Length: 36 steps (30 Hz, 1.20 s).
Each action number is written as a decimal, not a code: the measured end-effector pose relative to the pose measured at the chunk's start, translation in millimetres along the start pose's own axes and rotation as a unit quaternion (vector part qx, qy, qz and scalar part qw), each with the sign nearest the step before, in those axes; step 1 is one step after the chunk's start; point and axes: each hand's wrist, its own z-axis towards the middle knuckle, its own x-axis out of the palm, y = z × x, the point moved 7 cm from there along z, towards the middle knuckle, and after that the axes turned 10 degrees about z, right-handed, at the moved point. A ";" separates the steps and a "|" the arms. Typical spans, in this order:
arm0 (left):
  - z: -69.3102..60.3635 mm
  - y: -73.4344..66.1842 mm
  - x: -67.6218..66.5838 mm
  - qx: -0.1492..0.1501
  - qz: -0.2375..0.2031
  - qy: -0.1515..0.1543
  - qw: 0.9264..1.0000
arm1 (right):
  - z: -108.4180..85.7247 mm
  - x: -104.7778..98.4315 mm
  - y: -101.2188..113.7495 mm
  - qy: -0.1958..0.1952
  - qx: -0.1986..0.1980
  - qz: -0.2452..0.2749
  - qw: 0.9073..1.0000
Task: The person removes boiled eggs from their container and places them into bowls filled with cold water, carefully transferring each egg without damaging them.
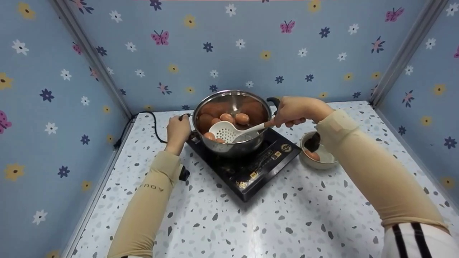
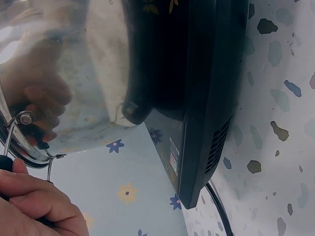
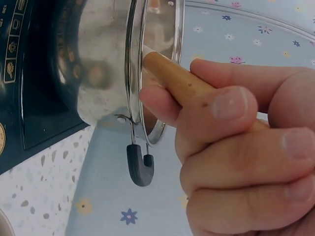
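A shiny steel pot [image 1: 235, 149] holds several brown eggs [image 1: 242, 118] and some clear liquid. My left hand [image 1: 178, 130] grips the pot's black side handle [image 2: 5, 163], its fingers curled round it. In my right hand [image 1: 299, 109] is the wooden handle [image 3: 170, 73] of a white skimmer [image 1: 225, 132], gripped by curled fingers and thumb. The skimmer's perforated head is inside the pot among the eggs and carries no egg that I can see. The pot's other black handle [image 3: 140, 169] hangs free beside my right hand.
Beneath the pot is a black induction cooker [image 1: 247, 179] with a cord [image 1: 156, 125] at the back left. A pale bowl [image 1: 319, 165] with a brown egg [image 1: 312, 155] stands to its right, partly behind my right forearm. Flower-patterned walls [image 1: 229, 53] enclose the speckled table [image 1: 287, 222].
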 end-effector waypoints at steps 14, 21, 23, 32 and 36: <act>-0.3 -0.9 1.1 0.007 -0.007 -0.002 1.000 | 7.0 8.0 -3.0 -0.028 -0.012 0.035 0.999; -0.3 -0.9 1.7 0.004 -0.016 0.002 1.000 | 5.6 6.0 -9.1 -0.028 -0.006 0.072 0.997; 0.0 -1.5 1.1 0.009 -0.013 -0.001 1.000 | 5.1 4.6 -11.2 -0.030 -0.009 0.081 0.996; 0.4 -0.1 0.2 0.015 -0.007 0.012 1.000 | 1.7 2.5 -26.1 -0.034 -0.007 0.120 0.992; 0.5 1.2 0.1 0.012 -0.011 0.019 1.000 | -1.2 1.7 -31.4 -0.036 -0.012 0.139 0.990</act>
